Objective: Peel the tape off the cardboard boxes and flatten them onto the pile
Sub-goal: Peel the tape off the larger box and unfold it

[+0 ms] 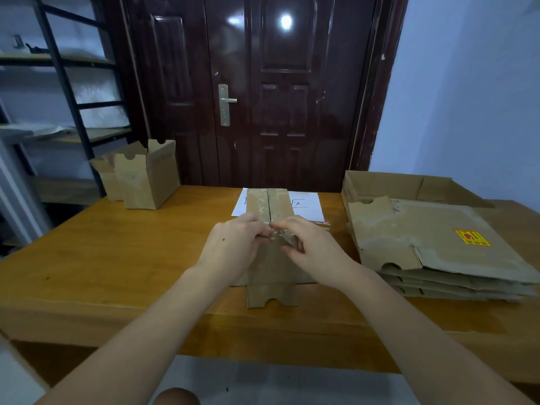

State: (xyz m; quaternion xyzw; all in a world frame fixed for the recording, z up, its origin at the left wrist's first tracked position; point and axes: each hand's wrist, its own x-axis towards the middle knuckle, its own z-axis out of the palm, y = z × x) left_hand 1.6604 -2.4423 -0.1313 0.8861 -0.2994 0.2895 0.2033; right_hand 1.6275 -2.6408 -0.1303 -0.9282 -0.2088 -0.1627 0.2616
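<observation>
a small brown cardboard box [270,206] sits at the middle of the orange-brown wooden table [117,258], over a white sheet of paper [306,204], with a strip of clear crinkled tape [274,233] along its centre seam. the left hand [233,247] and the right hand [312,247] meet on top of it — both sets of fingers curled in, pinching the tape. to the right lies the pile of flattened brown cardboard [432,244]; far left stand two open brown boxes [143,176].
</observation>
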